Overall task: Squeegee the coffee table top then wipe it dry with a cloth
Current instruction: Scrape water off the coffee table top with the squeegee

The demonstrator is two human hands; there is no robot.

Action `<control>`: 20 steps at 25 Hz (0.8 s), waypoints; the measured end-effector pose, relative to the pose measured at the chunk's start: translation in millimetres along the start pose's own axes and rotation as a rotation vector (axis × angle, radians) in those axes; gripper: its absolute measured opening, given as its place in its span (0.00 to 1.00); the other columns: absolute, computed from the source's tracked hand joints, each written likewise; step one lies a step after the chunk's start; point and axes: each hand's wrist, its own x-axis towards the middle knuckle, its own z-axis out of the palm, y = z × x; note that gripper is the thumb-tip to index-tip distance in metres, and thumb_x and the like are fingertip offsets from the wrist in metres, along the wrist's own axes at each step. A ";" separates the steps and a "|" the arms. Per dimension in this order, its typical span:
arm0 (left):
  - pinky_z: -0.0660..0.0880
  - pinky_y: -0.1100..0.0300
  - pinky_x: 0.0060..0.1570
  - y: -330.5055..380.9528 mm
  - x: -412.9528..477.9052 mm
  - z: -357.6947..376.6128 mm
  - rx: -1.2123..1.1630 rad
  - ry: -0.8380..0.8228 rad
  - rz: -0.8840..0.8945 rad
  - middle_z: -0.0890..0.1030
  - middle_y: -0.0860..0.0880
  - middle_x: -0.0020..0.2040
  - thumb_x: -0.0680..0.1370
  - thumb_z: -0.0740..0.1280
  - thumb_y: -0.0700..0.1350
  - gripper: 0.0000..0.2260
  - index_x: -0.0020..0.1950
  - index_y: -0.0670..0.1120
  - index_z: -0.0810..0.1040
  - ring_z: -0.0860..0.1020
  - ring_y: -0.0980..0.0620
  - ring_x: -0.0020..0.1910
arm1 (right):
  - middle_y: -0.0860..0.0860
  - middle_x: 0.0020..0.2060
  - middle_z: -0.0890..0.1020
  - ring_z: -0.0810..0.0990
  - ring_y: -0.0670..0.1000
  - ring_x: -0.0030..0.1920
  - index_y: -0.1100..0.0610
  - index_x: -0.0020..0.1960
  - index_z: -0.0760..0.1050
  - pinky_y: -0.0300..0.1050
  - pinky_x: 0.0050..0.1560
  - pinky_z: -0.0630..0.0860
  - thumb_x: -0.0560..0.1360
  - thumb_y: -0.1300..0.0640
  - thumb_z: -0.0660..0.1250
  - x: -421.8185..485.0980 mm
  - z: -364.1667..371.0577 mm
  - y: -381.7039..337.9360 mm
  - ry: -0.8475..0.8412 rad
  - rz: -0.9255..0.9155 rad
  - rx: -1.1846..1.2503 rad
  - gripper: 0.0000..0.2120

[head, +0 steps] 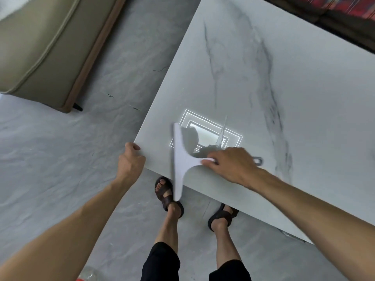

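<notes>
A white squeegee (181, 159) lies flat on the near corner of the marble-patterned coffee table top (294, 82). Its long blade runs past the table's near edge, above my left foot. My right hand (231, 165) grips its handle, whose grey loop end sticks out behind the hand. My left hand (132, 159) clasps the table's near left corner. A bright window reflection and a thin streak of water sit on the top just beyond the blade. No cloth is in view.
An olive sofa (40, 47) with a wooden base stands at the upper left on the grey floor (60, 159). A red patterned fabric (334, 7) lies beyond the table's far edge. My sandalled feet (168, 195) stand at the table's near edge.
</notes>
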 end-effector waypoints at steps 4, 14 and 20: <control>0.65 0.58 0.30 -9.6 6.3 -13.0 -0.136 0.083 -0.070 0.75 0.49 0.42 0.73 0.60 0.37 0.11 0.55 0.45 0.70 0.71 0.54 0.35 | 0.51 0.42 0.83 0.80 0.57 0.45 0.49 0.44 0.78 0.47 0.39 0.63 0.77 0.35 0.53 61.8 32.1 -96.2 -0.068 -0.186 -0.042 0.23; 0.63 0.58 0.28 20.9 10.8 -13.3 -0.007 -0.107 0.052 0.71 0.49 0.38 0.74 0.62 0.40 0.09 0.54 0.46 0.67 0.70 0.49 0.35 | 0.48 0.46 0.84 0.81 0.56 0.50 0.44 0.49 0.77 0.48 0.44 0.71 0.77 0.35 0.51 67.8 -9.8 -14.7 0.005 0.035 -0.053 0.20; 0.64 0.59 0.29 48.6 17.1 -20.8 0.035 -0.105 0.157 0.74 0.49 0.37 0.74 0.67 0.40 0.04 0.48 0.44 0.73 0.71 0.51 0.34 | 0.50 0.35 0.80 0.79 0.57 0.42 0.50 0.39 0.74 0.48 0.39 0.70 0.76 0.33 0.50 -3.9 -69.5 102.9 0.079 0.471 -0.092 0.25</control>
